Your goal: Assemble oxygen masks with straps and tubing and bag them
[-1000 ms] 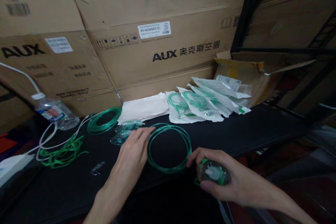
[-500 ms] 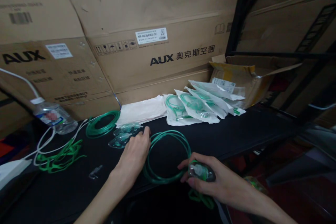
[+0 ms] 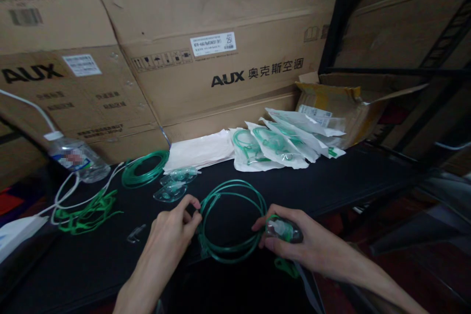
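A coil of green tubing (image 3: 235, 182) stands at the table's front edge, between my two hands. The thumb and forefinger of my left hand (image 3: 171, 228) are pinched together at the left side of this coil. On its right side, my right hand (image 3: 294, 235) wraps round a clear green oxygen mask (image 3: 281, 228), its fingertips near the tubing. A green elastic strap (image 3: 287, 267) hangs below that hand. Two loose clear masks (image 3: 171, 190) lie just beyond my left hand. Small clear plastic connectors (image 3: 136, 233) rest to its left.
Another green tubing coil (image 3: 128, 176), green straps (image 3: 88, 213) and a plastic bottle (image 3: 79, 157) with a white tube are at the left. White pouches (image 3: 200, 149) and several packed mask sets (image 3: 253, 149) lie along the back. An open carton (image 3: 331, 93) stands behind right; large cartons (image 3: 239, 0) form the back.
My left hand has drawn back toward me and left, its fingers now curled into a pinch at the coil's left side. My right hand still holds the mask, nearly in place.
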`<act>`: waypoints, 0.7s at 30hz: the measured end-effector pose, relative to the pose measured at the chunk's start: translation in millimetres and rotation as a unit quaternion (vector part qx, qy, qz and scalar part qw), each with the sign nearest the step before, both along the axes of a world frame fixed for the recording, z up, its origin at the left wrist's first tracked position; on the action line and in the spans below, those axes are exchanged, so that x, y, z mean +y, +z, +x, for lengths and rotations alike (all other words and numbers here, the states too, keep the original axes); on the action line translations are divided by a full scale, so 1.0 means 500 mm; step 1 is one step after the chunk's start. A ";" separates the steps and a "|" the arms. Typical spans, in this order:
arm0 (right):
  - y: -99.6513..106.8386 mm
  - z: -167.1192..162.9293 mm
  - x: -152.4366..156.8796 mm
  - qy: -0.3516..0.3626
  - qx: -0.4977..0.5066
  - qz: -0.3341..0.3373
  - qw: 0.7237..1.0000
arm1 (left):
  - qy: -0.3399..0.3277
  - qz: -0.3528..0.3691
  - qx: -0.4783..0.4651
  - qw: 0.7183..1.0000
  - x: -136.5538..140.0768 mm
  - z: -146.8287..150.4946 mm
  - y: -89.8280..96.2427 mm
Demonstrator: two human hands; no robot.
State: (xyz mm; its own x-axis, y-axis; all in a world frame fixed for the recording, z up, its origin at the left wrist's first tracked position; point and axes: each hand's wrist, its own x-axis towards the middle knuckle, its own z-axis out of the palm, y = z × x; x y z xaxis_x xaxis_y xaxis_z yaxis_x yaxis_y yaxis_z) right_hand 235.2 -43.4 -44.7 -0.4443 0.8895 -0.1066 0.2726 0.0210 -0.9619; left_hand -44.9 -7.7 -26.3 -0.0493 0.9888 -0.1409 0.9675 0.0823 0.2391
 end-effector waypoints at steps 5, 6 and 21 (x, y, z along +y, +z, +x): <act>0.008 -0.017 0.003 0.024 -0.030 0.044 0.998 | -0.031 0.004 -0.137 0.990 -0.020 -0.007 -0.025; 0.008 -0.018 0.005 0.016 -0.031 0.050 0.998 | -0.039 0.002 -0.160 0.986 -0.024 -0.012 -0.028; -0.004 -0.022 -0.014 0.000 0.013 0.044 0.999 | -0.220 0.141 -0.218 0.941 -0.044 -0.040 -0.063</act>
